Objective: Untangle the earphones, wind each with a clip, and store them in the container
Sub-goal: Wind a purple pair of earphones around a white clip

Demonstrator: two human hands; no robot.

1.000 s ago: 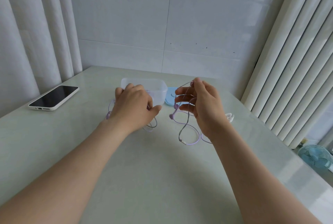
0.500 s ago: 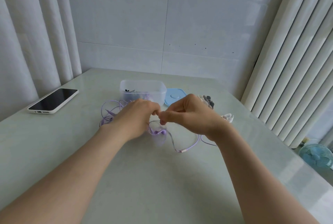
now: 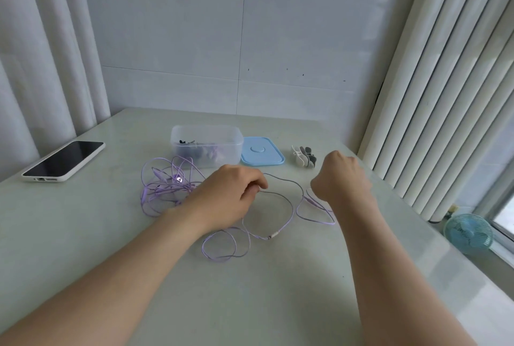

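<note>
- The left hand [image 3: 230,196] is pinching the lavender earphone cable [image 3: 274,235] between its thumb and curled fingers [image 3: 251,188], low over the table [image 3: 250,304].
- The right hand [image 3: 343,178] is closed into a fist where the cable's far strands end. It seems to be gripping them, though its fingertips are hidden behind the knuckles.
- The cable is lying in slack loops on the table between and in front of both hands. The tangled earphones [image 3: 167,187] are sitting left of the left hand, just in front of the clear plastic container [image 3: 205,130].
- The cable is looking thin, limp and very light. It will likely slide on the glossy top and snag on itself, and hard tugging risks tightening knots and straining the fine joints.
- The stiffer parts (plug, inline control, earbuds) are probably the best places to hold while feeding loops out slack.
- The clips [image 3: 303,156] are waiting right of the blue lid [image 3: 261,155].
- No brand, label or writing is readable, and the phone [image 3: 64,160] is showing a dark screen.
</note>
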